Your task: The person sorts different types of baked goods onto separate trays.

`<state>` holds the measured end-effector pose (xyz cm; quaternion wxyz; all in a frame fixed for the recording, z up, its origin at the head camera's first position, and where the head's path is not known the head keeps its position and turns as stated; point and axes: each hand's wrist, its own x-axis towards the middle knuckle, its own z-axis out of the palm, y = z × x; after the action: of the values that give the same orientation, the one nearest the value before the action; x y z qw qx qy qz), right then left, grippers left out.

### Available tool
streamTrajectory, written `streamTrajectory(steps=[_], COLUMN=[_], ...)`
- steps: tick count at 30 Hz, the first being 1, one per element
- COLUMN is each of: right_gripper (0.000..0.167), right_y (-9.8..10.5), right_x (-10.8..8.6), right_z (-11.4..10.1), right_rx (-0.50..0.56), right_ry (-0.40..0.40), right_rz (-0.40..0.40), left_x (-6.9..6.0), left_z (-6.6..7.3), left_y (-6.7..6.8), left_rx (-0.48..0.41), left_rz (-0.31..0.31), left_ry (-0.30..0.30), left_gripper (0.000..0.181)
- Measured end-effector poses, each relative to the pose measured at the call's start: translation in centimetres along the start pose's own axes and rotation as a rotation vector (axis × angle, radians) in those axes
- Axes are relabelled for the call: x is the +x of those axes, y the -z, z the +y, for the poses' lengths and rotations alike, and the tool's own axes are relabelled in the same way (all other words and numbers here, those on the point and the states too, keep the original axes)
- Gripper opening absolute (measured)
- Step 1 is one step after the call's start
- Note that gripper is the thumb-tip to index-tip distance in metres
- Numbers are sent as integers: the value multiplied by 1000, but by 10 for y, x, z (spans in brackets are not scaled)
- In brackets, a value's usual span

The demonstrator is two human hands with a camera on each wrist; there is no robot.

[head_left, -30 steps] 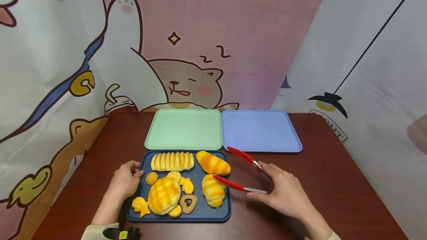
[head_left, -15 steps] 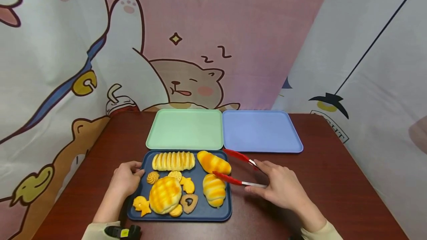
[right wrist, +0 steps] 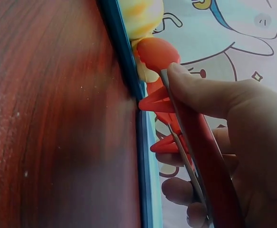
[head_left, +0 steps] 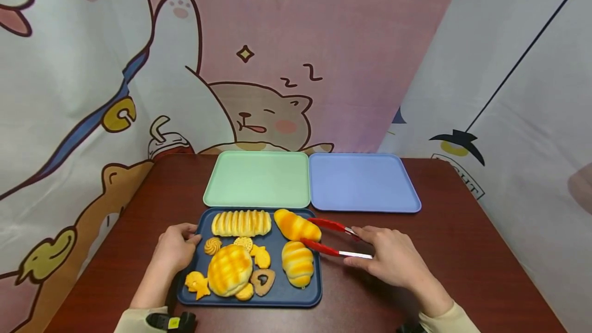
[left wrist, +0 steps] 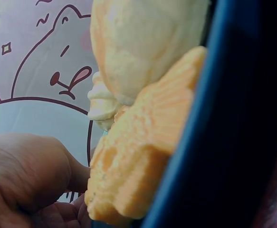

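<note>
My left hand (head_left: 172,250) grips the left rim of a dark blue tray (head_left: 250,299); the left wrist view shows the hand (left wrist: 29,178) beside a fish-shaped cookie (left wrist: 143,147). My right hand (head_left: 393,256) holds red-tipped tongs (head_left: 330,248), thumb on one arm and fingers on the other. Their spread tips are at the right end of a golden bread roll (head_left: 296,226), one on its upper side and one at its lower side. Below it lies a striped roll (head_left: 297,265). In the right wrist view a tong head (right wrist: 158,54) hides part of the bread.
The tray also bears a ridged loaf (head_left: 241,223), a round bun (head_left: 229,271), a heart-holed cookie (head_left: 262,281) and several small cookies. Behind it a green tray (head_left: 259,179) and a blue tray (head_left: 365,181) stand side by side on the brown table (head_left: 462,251).
The tongs have moved left onto the right end of the upper bread roll, and their tips have drawn closer together. The left hand has stayed on the tray's rim.
</note>
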<state>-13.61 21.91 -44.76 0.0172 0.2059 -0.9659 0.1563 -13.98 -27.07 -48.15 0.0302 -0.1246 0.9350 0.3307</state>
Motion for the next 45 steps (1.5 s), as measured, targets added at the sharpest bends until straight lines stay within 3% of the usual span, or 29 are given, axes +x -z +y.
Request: streamTrajectory(steps=[15,24,34,45], right_gripper=[68,66,62,65], right_y=[7,11,16,15], right_x=[1,12,37,72], right_z=[1,11,19,28], right_rx=[13,25,30,86], right_ry=[30,64,140,105], right_rz=[34,57,119,102], left_x=[-1,-2,-1,-1], left_z=[0,1,3,3], left_y=[1,1,1,0], left_rx=[12,17,26,18], left_rz=[14,20,19,18], left_ry=[12,21,28,31], left_gripper=[36,35,35,34])
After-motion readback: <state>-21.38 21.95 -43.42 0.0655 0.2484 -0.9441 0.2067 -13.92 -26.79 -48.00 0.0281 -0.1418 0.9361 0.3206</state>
